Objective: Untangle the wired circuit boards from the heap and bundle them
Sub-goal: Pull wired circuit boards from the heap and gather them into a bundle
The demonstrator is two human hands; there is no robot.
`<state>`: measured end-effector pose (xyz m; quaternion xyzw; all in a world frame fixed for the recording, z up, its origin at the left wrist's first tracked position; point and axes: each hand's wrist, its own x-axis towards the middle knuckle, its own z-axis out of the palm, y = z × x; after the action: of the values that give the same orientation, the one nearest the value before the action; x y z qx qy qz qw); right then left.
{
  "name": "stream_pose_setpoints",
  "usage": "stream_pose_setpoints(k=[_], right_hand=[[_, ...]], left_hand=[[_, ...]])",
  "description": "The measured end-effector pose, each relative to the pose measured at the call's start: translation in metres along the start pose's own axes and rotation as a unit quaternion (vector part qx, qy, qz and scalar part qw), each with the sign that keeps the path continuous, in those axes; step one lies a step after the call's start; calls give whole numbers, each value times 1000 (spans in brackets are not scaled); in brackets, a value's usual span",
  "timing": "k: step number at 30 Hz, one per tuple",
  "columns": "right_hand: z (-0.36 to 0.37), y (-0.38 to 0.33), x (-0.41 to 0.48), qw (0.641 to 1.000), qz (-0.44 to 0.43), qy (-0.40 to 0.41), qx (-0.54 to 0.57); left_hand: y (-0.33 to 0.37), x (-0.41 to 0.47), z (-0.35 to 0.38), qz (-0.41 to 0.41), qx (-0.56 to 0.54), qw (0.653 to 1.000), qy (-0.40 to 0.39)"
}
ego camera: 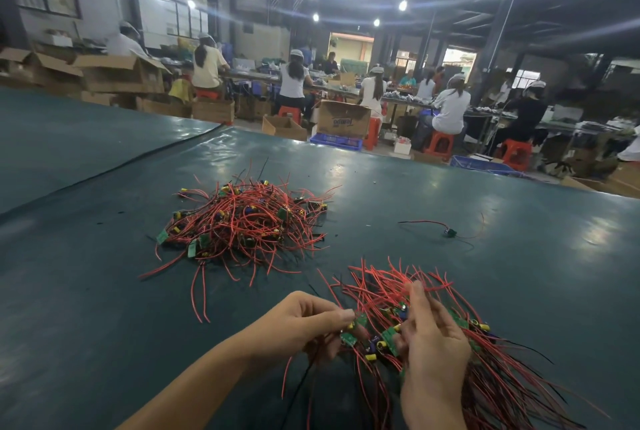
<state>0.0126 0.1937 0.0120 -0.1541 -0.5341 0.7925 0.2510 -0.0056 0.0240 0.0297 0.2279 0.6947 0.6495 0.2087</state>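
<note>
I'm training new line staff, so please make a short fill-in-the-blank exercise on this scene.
1. Most wires in the heap are ___.
2. The left hand and right hand hold a bundle whose circuit boards are ___.
3. One lone wired board lies to the heap's ___.
Missing words: red; green; right.

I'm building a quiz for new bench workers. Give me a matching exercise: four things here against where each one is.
Things: 1 heap; 2 bundle; 3 stray wired board; 4 blue crate.
Places: A alone on the table, right of the heap; B beyond the table's far edge; C held by left hand and right hand; D mid-table, untouched.
Pairs: 1-D; 2-C; 3-A; 4-B.
</note>
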Motion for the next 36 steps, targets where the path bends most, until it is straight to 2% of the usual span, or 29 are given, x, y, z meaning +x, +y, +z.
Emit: stream_pose_setpoints(k=[3, 5, 9, 12, 14, 16, 18, 19, 21, 23, 28, 30, 34, 36], right_hand=[[8, 8, -10, 984, -35, -139, -102], [14, 13, -16, 970, -54, -191, -142], [11, 14, -12, 975, -71, -126, -166], [4, 3, -4, 987, -54, -89, -120], [-1, -3, 0, 991, -49, -79, -98], [-6, -5, 4, 985, -80, -76, -135], [-11, -4, 7, 967, -129, -74, -207], [-12, -4, 7, 954, -155, -75, -247], [-15, -2, 7, 920, -196, -75, -332], [-16, -1, 5, 886, -201, -73, -412], [-16, 1, 2, 799, -142, -92, -577], [-15, -1, 1, 784, -139, -99, -596], [-14, -1, -1, 763, -159, -101, -618], [-15, 0, 0, 760, -167, -106, -620]], left_hand=[[-3, 2, 3, -1, -15, 999, 31], [-1, 1, 6, 3, -17, 999, 27], [-6, 4, 6, -5, 2, 999, 32], [-10, 6, 6, -8, 57, 998, 38], [-14, 9, 4, 27, 133, 985, 102], [-22, 12, -4, 84, 289, 932, 204], [-27, 10, -16, 114, 428, 855, 270], [-30, 10, -22, 112, 468, 828, 287], [-36, 11, -33, 83, 514, 797, 306], [-43, 12, -41, 38, 546, 779, 306], [-64, 16, -50, -67, 570, 792, 208], [-68, 17, -49, -72, 576, 793, 185], [-65, 17, -51, -30, 569, 793, 215], [-65, 17, -51, -38, 563, 792, 235]])
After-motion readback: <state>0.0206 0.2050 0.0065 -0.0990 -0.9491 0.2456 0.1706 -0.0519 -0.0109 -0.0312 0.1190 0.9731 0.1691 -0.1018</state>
